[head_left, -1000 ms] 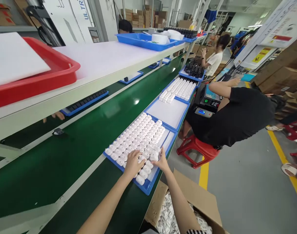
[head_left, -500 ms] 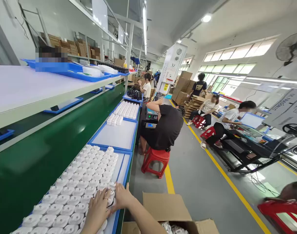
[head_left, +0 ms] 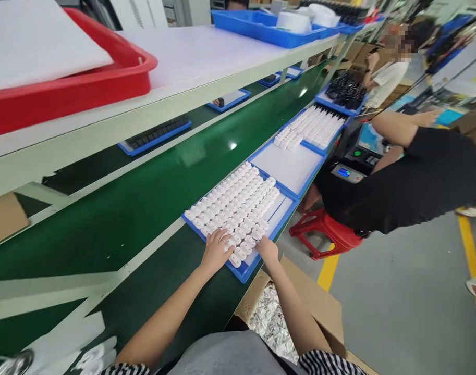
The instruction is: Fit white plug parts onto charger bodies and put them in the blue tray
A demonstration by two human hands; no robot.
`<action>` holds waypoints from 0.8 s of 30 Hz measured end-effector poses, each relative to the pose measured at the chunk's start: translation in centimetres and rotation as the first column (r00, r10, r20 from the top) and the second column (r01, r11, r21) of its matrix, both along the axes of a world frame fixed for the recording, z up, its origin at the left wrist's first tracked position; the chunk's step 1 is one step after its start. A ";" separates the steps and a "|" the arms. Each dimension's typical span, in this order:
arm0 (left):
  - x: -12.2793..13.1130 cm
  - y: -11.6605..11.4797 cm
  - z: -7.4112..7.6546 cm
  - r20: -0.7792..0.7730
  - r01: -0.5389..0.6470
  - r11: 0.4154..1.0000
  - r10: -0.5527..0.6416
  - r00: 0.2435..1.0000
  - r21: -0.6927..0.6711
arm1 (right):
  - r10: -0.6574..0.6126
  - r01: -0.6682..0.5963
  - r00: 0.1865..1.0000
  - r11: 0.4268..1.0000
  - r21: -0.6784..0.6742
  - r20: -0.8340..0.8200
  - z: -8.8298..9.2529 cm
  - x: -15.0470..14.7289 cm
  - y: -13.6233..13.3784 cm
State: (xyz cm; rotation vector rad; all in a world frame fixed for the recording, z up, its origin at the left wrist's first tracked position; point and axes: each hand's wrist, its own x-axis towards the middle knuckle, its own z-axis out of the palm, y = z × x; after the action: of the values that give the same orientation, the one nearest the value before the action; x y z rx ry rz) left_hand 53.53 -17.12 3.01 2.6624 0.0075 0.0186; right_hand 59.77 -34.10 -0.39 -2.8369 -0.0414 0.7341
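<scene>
Small rounded white plastic pieces [head_left: 226, 200] stand in close rows in a blue-rimmed tray [head_left: 243, 276] on the green bench. My left hand [head_left: 216, 251] lies over the near rows, its fingers spread and touching the tops of the pieces. Along the tray's right side, my right hand [head_left: 269, 251] has its fingers bent against a white plastic piece [head_left: 257, 233] at the end of a row. Part of the right fingers is hidden. A bare strip of the tray shows to the right of the rows.
Beyond lies a blue-rimmed tray with a bare white bottom [head_left: 288, 166], then one of upright white parts [head_left: 319, 125]. An open carton of silvery packets [head_left: 271, 317] stands below my right arm. A person in black [head_left: 410, 177] sits on a red stool [head_left: 327, 234]. A shelf runs at left.
My view has swung to the right-hand side less and down toward the bench, so the tray appears farther off. Both hands stay at the white pieces, now more apart.
</scene>
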 end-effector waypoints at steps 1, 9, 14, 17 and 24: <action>-0.9 0.6 -0.2 -0.005 -0.020 1.000 0.019 1.000 -0.013 | 0.001 -0.001 1.000 1.000 0.000 -0.005 0.0 -0.1 0.1; -10.0 1.6 -2.0 -0.135 -0.162 0.975 0.142 0.981 -0.154 | -0.015 0.014 1.000 0.999 -0.053 -0.015 0.9 0.1 0.5; -16.4 1.5 -3.8 -0.221 -0.214 0.948 0.162 0.962 -0.236 | 0.045 -0.045 0.999 0.999 0.014 0.021 0.5 -0.1 0.1; -18.4 1.6 -4.7 -0.248 -0.236 0.932 0.169 0.954 -0.274 | 0.026 -0.038 0.996 0.990 0.137 0.089 -0.1 -0.6 -0.5; -15.5 0.7 -3.0 -0.119 -0.162 0.904 0.125 0.985 -0.396 | -0.137 0.032 0.972 0.883 0.468 0.193 -1.1 -2.1 -2.2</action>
State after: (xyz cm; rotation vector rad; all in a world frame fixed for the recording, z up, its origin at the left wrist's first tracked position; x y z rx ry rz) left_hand 38.03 -16.44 0.00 2.2392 0.2156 -0.0509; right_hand 57.66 -36.28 -1.54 -2.4237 -0.1098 0.3265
